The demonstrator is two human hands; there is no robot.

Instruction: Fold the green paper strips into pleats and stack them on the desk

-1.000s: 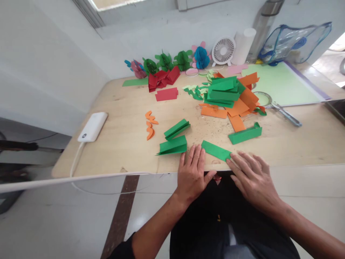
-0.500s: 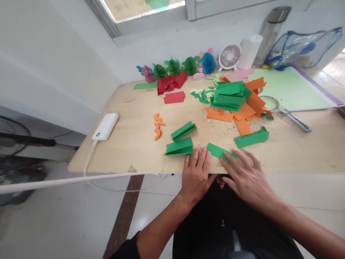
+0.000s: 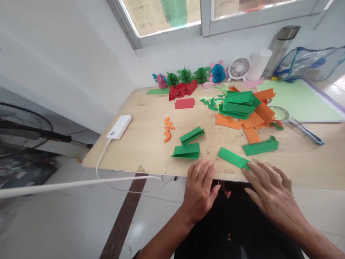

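R hand [image 3: 272,194], open w/ fingers spread, touches the near R end of green strip [image 3: 233,157] on wooden worktop [image 3: 148,133]. L hand [image 3: 201,189], empty, fingers slightly bent, at worktop's front edge. Fan [image 3: 239,68] at back, nr white wall [image 3: 167,54] under window [image 3: 164,16].

No text, brand or number is legible. A small dark round mark is located on the white rectangular device [image 3: 120,126], left of centre in the frame; its content is unreadable. A tiny gold-coloured mark on the black clothing [image 3: 215,219], lower centre, is likewise illegible.
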